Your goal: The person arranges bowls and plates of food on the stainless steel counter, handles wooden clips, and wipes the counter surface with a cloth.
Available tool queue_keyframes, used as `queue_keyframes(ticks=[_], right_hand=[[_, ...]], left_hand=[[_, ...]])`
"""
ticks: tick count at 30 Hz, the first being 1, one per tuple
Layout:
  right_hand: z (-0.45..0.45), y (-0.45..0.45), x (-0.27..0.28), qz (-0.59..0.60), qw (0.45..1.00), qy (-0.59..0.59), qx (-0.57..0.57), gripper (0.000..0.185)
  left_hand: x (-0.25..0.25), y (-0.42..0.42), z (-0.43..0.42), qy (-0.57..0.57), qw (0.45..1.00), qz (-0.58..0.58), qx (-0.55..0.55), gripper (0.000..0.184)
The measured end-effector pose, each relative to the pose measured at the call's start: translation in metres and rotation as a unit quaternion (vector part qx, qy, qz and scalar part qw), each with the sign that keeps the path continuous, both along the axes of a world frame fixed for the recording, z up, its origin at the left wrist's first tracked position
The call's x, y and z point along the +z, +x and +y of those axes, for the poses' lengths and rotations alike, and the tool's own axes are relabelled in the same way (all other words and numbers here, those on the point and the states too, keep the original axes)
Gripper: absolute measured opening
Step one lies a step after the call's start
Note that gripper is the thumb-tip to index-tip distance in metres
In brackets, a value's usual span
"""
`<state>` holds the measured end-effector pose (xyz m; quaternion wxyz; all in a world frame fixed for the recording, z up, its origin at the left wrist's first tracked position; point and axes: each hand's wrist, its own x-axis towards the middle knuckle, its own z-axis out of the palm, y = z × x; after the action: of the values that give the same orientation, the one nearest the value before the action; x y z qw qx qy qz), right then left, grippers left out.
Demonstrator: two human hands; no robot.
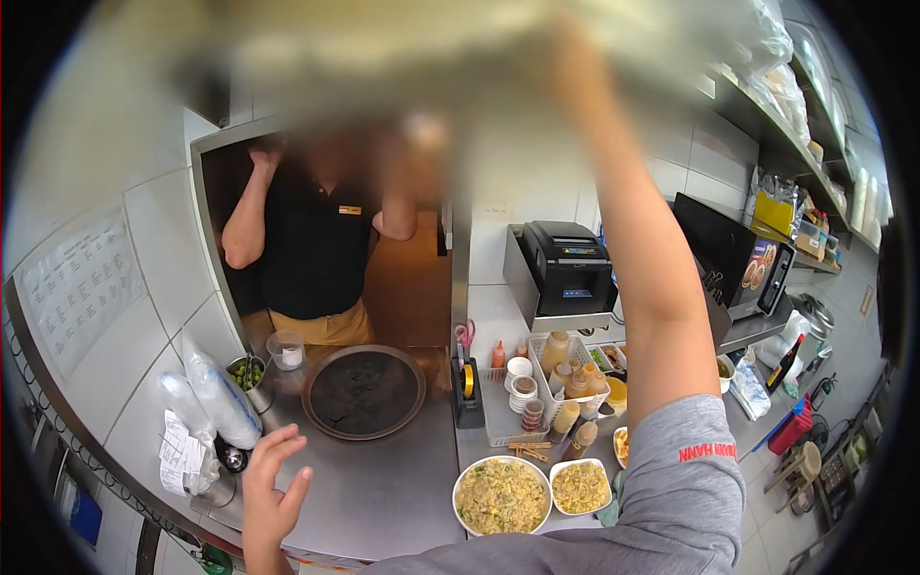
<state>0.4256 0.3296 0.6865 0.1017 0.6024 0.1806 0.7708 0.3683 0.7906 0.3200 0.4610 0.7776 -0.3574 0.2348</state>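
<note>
My left hand [273,484] is raised over the steel counter [383,498] at the lower left, fingers apart and nothing in them. It is nearest to a round dark tray [364,391] and a container with a dark ladle. My right arm reaches up past the printer; my right hand [573,57] is blurred at the top edge, against a large pale blurred shape, and its fingers cannot be made out. A round bowl of fried rice [503,495] and a smaller square bowl of fried rice [581,487] sit on the counter below my right arm.
A person in a black shirt [316,249] stands beyond the pass-through window, arms raised. Sauce bottles [581,383] fill a white basket right of the tray. A black printer [573,273] sits on the wall. Plastic-wrapped stacks [222,395] stand at left; shelves are at upper right.
</note>
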Motion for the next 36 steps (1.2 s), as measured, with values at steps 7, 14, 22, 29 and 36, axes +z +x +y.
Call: queue_keyframes(ticks=[7,14,22,29,36], right_hand=[[-0.002,-0.039,0.005,-0.079,0.991,0.063,-0.083,0.043],[0.021,-0.037,0.002,-0.110,0.988,0.029,-0.109,0.044],[0.108,-0.092,-0.177,0.158,0.982,0.075,0.067,0.051],[0.176,-0.155,-0.444,0.748,0.630,0.134,0.156,0.044],[0.183,-0.256,-0.615,0.861,0.358,0.351,0.080,0.035]], left_hand=[[-0.015,-0.009,0.025,-0.016,0.997,0.061,0.049,0.033],[-0.020,-0.007,0.013,-0.022,0.997,0.065,0.031,0.033],[-0.065,0.015,0.008,-0.006,0.986,0.150,-0.066,0.013],[-0.203,0.048,0.000,0.286,0.912,0.227,-0.185,0.033],[-0.293,0.020,0.015,0.498,0.761,0.363,-0.204,0.072]])
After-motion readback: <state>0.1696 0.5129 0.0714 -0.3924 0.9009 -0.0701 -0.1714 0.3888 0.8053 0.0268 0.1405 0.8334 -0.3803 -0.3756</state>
